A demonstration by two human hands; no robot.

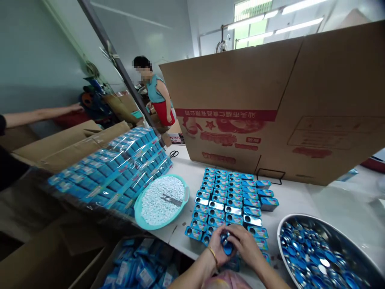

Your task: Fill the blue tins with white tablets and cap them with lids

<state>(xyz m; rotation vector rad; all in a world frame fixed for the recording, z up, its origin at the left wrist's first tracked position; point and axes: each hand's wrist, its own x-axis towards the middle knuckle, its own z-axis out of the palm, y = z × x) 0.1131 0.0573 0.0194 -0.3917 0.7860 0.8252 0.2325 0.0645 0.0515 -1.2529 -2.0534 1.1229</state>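
Note:
Cupped low in the middle of the view, my left hand [217,245] is closed around a few small round blue metal lids [227,249]. A yellow band circles that wrist. My right hand [245,243] is against the left, its fingertips closed on the lids. Both hands are over the near rows of small blue rectangular tins [218,192], which stand on the table with dark round openings in their tops. The hands hide some of the nearest tins. To the right, a large metal bowl [281,241] holds many loose blue and silver lids.
A turquoise basin [138,218] of small white pellets, with a metal tool in it, stands left. Beyond it are wrapped blue tin stacks [120,170] and scissors [173,153]. A big carton [240,84] blocks the back. A person [156,94] stands behind; another's arm [39,115] reaches in left.

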